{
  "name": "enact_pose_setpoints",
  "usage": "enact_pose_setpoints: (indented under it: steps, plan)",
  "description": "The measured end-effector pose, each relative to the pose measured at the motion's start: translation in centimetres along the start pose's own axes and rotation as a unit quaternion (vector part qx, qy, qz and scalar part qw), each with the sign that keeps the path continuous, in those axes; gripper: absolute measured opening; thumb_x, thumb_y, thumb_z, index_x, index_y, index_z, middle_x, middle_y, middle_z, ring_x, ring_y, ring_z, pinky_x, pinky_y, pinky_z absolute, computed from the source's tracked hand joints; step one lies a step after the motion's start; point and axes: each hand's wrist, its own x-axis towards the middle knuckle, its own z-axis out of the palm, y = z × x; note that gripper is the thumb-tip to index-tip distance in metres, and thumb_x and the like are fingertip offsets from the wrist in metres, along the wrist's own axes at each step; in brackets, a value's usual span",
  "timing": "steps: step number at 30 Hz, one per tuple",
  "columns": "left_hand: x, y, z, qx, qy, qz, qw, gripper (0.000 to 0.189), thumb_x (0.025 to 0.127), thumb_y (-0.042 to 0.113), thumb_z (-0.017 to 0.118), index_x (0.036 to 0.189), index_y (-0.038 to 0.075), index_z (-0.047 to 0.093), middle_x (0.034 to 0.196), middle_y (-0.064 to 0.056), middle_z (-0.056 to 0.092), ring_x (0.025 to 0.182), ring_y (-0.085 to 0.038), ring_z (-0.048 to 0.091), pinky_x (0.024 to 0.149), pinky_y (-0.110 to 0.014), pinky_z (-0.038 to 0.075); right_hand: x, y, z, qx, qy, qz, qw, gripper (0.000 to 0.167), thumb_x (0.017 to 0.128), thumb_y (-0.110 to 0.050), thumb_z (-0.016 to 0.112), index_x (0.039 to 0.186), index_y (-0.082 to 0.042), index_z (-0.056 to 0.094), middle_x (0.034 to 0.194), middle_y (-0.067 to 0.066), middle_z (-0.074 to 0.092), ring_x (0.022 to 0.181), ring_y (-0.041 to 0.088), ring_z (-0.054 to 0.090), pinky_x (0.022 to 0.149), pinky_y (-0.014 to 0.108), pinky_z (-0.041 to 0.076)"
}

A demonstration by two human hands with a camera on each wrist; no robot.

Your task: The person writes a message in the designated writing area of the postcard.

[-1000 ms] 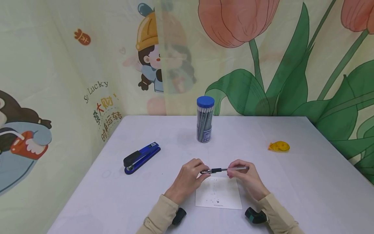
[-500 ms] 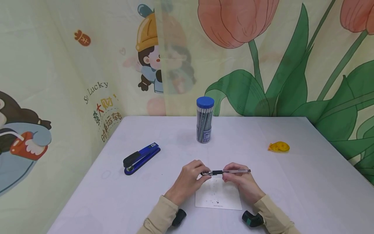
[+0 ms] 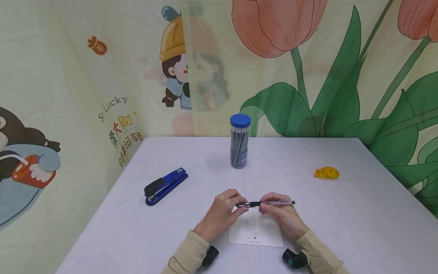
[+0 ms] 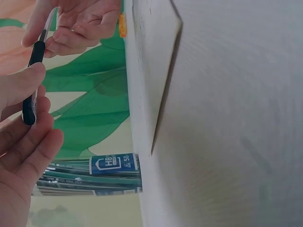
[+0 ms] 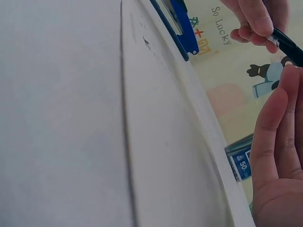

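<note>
A pen [image 3: 254, 204] with a black grip and a clear barrel lies level between both hands, above a white notebook or card [image 3: 254, 232]. My left hand [image 3: 220, 213] pinches the pen's capped end between thumb and fingers. The left wrist view shows that dark end of the pen [image 4: 36, 56] under the thumb. Farther along the barrel, my right hand [image 3: 282, 217] pinches the pen near its black grip, and the pen's far end sticks out to the right. In the right wrist view, fingertips partly hide the pen [image 5: 289, 46].
A blue and black stapler [image 3: 166, 185] lies at the left. Toward the back stands a clear jar of pencils [image 3: 239, 142] with a blue lid. A small yellow object [image 3: 327, 172] is at the right. Black wrist devices [image 3: 295, 258] sit below both wrists.
My right hand has slid left along the pen, closer to my left hand, and more of the pen's end shows on its right. The left hand has barely moved.
</note>
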Motion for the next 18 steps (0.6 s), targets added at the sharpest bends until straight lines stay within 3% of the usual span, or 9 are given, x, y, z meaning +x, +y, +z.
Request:
enact_pose_setpoints:
  steps: [9,18]
  plan:
    - [-0.04,0.01,0.13,0.000,-0.009,-0.002,1.0000,0.013,0.076,0.009,0.080,0.086,0.008,0.073,0.079,0.002,0.062,0.073,-0.008,0.057,0.066,-0.013,0.045,-0.05,-0.26,0.36,-0.024,-0.007,-0.004,0.9997,0.008,0.091,-0.011,0.064,0.096,-0.013,0.070,0.089,-0.005,0.070,0.080,0.013,0.065,0.081,0.027,0.052]
    - [-0.08,0.11,0.12,-0.006,-0.020,-0.016,0.9997,0.013,0.077,0.009,0.079,0.087,0.007,0.073,0.080,0.002,0.063,0.075,-0.008,0.058,0.067,-0.013,0.045,-0.05,-0.17,0.44,-0.028,0.000,-0.007,0.9996,0.009,0.090,-0.011,0.065,0.097,-0.006,0.068,0.087,-0.005,0.069,0.079,0.013,0.065,0.080,0.028,0.052]
